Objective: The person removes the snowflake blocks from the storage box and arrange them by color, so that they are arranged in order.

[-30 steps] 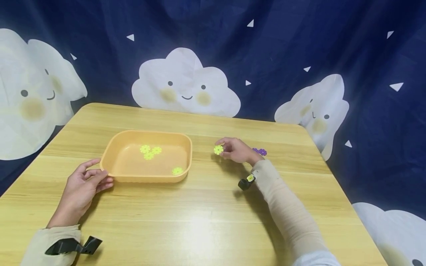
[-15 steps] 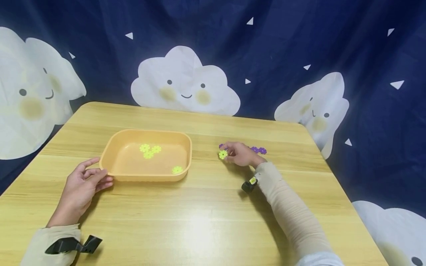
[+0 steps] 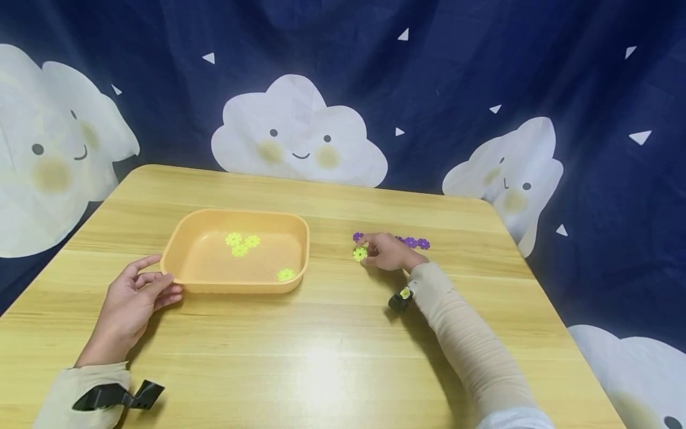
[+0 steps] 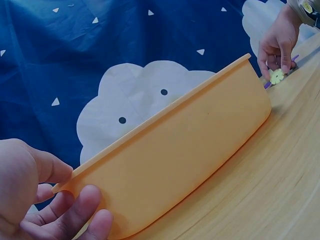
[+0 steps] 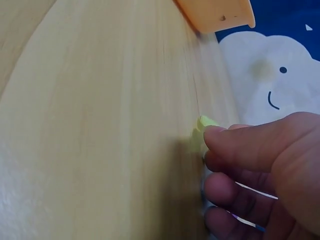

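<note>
My left hand (image 3: 128,301) grips the near left corner of a shallow orange plastic tray (image 3: 230,288). In the left wrist view its thumb and fingers (image 4: 87,197) are at the tray's rim. Between thumb and fingertip, my right hand (image 3: 392,251) pinches a yellow flower-shaped plastic piece (image 3: 359,254), to the right of the tray. That piece (image 4: 276,76) stands tilted at the tabletop; whether it touches the wood I cannot tell. A purple flower-shaped piece (image 3: 358,237) lies just behind it. More purple pieces (image 3: 410,242) lie behind the right hand, partly hidden by it.
Several yellow flower-shaped pieces (image 3: 239,250) lie in the tray, one (image 3: 286,274) by its near right corner. The wooden table (image 3: 268,357) has a rounded far edge. Behind it hangs a dark blue curtain (image 3: 439,71) printed with clouds.
The right hand has shifted slightly right and nearer, with the yellow piece in it. A purple piece has come into sight behind the fingers. The left hand and tray have stayed put.
</note>
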Demonstrator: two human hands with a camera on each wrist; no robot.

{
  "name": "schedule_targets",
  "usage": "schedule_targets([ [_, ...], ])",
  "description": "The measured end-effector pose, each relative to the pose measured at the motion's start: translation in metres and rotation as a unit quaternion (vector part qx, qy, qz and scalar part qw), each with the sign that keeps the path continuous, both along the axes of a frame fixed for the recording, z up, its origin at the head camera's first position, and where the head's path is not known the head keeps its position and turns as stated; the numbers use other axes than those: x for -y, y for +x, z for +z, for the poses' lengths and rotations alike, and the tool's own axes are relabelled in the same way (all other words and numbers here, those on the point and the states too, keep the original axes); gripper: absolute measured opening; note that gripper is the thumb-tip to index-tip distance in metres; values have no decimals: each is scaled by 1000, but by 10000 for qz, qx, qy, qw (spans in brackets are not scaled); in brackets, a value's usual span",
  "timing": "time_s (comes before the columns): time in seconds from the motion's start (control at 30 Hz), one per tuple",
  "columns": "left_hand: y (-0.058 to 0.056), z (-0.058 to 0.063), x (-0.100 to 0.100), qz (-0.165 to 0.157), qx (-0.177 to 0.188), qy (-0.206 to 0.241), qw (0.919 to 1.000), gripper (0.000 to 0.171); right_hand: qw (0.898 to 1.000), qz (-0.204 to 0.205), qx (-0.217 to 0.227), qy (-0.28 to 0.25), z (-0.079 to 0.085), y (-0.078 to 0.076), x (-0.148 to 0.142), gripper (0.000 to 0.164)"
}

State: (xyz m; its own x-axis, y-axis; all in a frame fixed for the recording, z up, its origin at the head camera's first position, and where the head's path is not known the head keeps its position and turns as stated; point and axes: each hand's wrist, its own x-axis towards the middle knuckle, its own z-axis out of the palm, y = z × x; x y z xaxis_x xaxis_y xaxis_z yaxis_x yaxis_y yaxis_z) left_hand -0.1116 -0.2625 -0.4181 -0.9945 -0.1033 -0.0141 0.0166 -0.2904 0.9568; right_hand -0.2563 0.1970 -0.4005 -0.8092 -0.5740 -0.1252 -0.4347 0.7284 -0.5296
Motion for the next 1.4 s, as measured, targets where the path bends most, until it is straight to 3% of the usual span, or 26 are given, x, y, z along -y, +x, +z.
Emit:
schedule_targets([
  [0.3, 0, 0, 1, -27, 25, -33, 10000, 40, 9996, -117, 205, 128, -1, -1, 1, 30],
  [0.93, 1, -1, 1, -19, -23, -69, 10000, 40, 9997, 121, 28, 225, 2, -3, 2, 32],
  [1.4, 1, -2, -1, 6, 28, -215, 9998, 47, 9987, 445, -232, -55, 22, -6, 14, 32],
])
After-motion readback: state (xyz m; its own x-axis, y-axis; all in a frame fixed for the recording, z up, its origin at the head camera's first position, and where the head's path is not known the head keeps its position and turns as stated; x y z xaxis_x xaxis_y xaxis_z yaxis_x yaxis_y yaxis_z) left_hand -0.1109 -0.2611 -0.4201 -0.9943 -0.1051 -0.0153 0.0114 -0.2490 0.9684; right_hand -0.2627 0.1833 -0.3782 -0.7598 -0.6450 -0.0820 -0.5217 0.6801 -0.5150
